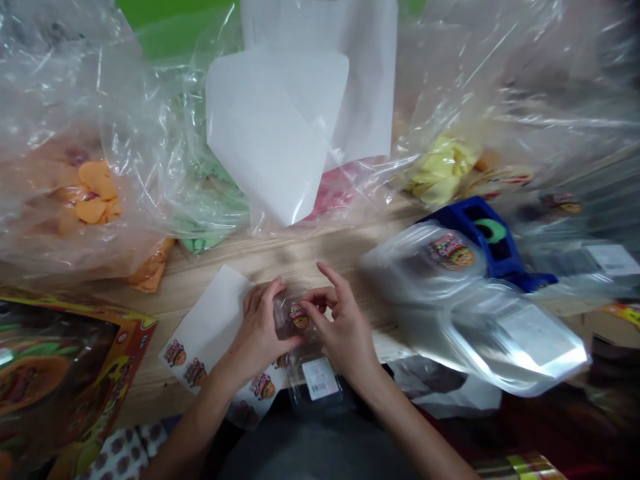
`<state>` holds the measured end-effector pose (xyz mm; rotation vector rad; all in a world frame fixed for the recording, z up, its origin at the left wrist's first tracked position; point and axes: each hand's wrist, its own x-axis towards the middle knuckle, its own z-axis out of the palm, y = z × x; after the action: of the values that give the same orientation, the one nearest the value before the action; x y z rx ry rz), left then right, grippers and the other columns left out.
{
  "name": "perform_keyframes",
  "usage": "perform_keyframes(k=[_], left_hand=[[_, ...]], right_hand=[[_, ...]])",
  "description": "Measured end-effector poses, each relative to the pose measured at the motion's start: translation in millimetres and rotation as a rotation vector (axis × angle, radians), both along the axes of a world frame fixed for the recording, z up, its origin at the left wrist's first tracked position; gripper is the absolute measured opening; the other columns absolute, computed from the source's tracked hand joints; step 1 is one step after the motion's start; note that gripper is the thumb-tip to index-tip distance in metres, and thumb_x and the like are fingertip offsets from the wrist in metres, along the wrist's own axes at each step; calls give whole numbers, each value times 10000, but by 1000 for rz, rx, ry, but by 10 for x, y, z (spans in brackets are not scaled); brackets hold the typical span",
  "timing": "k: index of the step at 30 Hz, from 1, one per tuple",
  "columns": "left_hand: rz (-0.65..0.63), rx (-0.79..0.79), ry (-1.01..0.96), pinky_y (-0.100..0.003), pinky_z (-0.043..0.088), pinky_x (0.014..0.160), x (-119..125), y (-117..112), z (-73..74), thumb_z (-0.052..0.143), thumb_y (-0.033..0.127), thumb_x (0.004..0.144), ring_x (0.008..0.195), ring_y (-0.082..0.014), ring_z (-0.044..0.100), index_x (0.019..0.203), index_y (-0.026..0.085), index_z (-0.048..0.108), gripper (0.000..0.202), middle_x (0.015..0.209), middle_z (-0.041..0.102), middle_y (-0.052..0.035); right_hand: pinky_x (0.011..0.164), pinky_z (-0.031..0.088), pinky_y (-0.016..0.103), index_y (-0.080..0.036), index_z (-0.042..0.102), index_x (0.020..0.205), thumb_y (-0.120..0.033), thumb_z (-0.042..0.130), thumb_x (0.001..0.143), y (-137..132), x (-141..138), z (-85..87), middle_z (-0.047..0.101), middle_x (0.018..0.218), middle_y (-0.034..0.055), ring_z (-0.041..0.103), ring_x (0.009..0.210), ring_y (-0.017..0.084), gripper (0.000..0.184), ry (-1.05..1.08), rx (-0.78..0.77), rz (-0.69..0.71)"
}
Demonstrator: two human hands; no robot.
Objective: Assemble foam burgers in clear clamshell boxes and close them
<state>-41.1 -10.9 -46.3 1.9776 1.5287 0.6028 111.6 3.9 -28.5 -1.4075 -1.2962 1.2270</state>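
Note:
My left hand [260, 330] and my right hand [340, 327] meet at the table's near edge over a small clear plastic container [313, 380]. Between their fingertips is a round colourful sticker [299, 317] on the clear plastic. The left fingers curl and pinch beside the sticker; the right thumb and fingers press at it, index finger raised. A white barcode label [319, 377] shows on the container below. A white sticker sheet [210, 333] with several more stickers lies under my left wrist.
A stack of clear lidded containers [480, 313] lies at the right, in front of a blue tape dispenser [495, 237]. Clear bags hold orange [95, 193], green [210, 220] and yellow [443, 170] pieces at the back. White paper sheets [285, 120] stand centre. A printed box [60, 380] sits left.

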Motion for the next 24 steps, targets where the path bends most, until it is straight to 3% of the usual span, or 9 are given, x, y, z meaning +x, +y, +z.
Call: perform_keyframes(k=[4, 8, 12, 14, 17, 21, 24], left_hand=[[-4, 12, 8, -550, 335, 981, 0, 1, 7, 780, 164, 580, 1179, -323, 422, 1360, 236, 134, 1015, 1231, 492, -130], [-2, 93, 17, -555, 354, 973, 6, -13, -28, 754, 153, 600, 1171, -322, 428, 1349, 209, 177, 946, 1227, 476, -147], [-3, 133, -20, -579, 350, 986, -8, -41, -41, 737, 157, 622, 1203, -327, 405, 1336, 210, 215, 886, 1236, 446, -148], [-19, 181, -93, -555, 365, 999, -5, -52, -2, 713, 170, 665, 1234, -308, 389, 1354, 206, 189, 867, 1264, 420, -154], [4, 316, -240, -468, 420, 991, 36, -55, 134, 701, 162, 697, 1222, -262, 419, 1371, 204, 176, 855, 1277, 401, -152], [31, 455, -350, -415, 438, 990, 110, -56, 363, 750, 214, 682, 1202, -236, 456, 1391, 244, 175, 914, 1280, 412, -123], [34, 373, -352, -480, 358, 1048, 78, -53, 445, 759, 371, 664, 1291, -283, 361, 1426, 244, 80, 1028, 1381, 342, -159]], right_hand=[[643, 499, 261, -256, 392, 1314, -139, 518, 818, -39, -19, -38, 649, 804, -11, 616, 706, 128, 525, -177, 115, 20], [706, 494, 356, -262, 410, 1324, -168, 507, 844, -63, -61, -98, 664, 877, 37, 604, 797, 194, 498, -508, 323, 109], [717, 480, 467, -220, 323, 1387, -279, 567, 833, -42, -24, -135, 639, 1006, 122, 574, 865, 279, 608, -729, 395, -44], [738, 492, 456, -257, 262, 1411, -251, 527, 861, -54, 25, -98, 631, 997, 99, 581, 866, 255, 611, -629, 416, -114], [792, 514, 417, -328, 219, 1409, -208, 517, 873, -122, 78, 63, 620, 1005, 51, 601, 914, 206, 624, -290, 345, -100], [694, 566, 332, -391, 227, 1378, -243, 593, 837, -217, 106, 426, 608, 1038, 21, 633, 776, 140, 670, 141, 180, 22], [612, 573, 285, -396, 282, 1354, -242, 638, 800, -214, 274, 760, 627, 965, 4, 629, 685, 121, 677, 156, 169, -82]])
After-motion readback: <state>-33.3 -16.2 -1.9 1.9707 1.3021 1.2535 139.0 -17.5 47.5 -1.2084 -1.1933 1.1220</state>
